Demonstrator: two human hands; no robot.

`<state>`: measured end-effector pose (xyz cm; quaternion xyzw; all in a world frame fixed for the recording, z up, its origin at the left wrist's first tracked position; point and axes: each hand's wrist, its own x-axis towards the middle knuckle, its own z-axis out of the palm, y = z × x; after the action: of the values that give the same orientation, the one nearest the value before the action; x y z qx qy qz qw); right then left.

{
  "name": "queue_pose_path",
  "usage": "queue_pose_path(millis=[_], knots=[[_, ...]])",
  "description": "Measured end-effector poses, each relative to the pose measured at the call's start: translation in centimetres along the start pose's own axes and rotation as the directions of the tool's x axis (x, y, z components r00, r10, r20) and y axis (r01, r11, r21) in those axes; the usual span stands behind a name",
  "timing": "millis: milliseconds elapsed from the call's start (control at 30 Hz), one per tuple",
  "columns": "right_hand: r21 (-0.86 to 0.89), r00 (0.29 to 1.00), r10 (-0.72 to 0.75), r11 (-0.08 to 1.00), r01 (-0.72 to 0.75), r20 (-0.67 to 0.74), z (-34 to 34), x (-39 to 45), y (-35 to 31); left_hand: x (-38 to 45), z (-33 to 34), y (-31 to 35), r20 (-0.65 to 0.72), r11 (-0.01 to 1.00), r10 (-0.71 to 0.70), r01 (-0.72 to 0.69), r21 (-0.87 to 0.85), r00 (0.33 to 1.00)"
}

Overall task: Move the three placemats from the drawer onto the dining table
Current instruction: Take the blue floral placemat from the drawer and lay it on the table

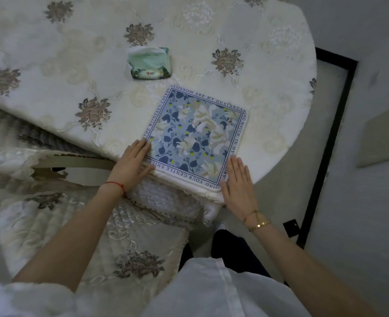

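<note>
You are looking down at a blue floral placemat (194, 136) lying flat on the dining table (269, 83), close to the table's near edge. Whether more placemats are stacked beneath it cannot be told: the white thickness showing along its near edge may be one mat or several. The printed border lettering is partly covered by your hands at both near corners, and the mat's nearest corner is overhanging the table edge slightly. The drawer is not showing in this view. The far side of the table is running out of frame at the top and left.

Your left hand (131, 164) is lying open and flat, fingers together, palm down on the mat's near-left corner, gripping nothing. Your right hand (238, 181) is likewise lying open and flat, fingers extended, pressing on the mat's near-right corner and side edge, with nothing grasped.

Beyond the placemat, toward the table's centre, a green tissue pack (149, 62) is sitting apart from the mat. Left of the placemat and below the table edge, a chair (93, 229) with an embroidered cover is standing partly tucked in.
</note>
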<state>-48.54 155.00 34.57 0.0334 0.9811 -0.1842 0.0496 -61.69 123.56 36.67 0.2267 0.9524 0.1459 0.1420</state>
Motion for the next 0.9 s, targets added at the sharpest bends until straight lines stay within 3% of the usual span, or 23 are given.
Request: queue_pose_path(millis=[133,333,600,767,900], knots=[[0.000,1.000,0.006,1.000,-0.006,-0.029,-0.1,4.1,-2.4,2.7,-0.6,-0.5,0.032,0.995,0.096,-0.095,-0.017,0.995],[0.018,0.986,0.144,0.990,-0.143,-0.080,0.0,11.1,-3.9,10.0,-1.3,-0.7,0.041,0.970,0.242,-0.242,-0.001,0.969],[-0.026,0.975,0.202,0.978,-0.205,-0.095,0.2,10.5,-2.2,13.0,-1.7,-2.7,-0.052,0.961,0.273,-0.274,-0.024,0.961],[0.027,0.927,0.346,0.938,-0.346,-0.147,-0.3,10.5,-2.0,13.4,-1.8,-3.2,-0.075,0.965,0.262,-0.264,-0.008,0.962],[0.105,0.951,0.274,0.960,-0.260,-0.146,-1.3,14.5,-2.6,16.8,-3.0,-2.6,-0.072,0.929,0.335,-0.343,-0.141,0.939]])
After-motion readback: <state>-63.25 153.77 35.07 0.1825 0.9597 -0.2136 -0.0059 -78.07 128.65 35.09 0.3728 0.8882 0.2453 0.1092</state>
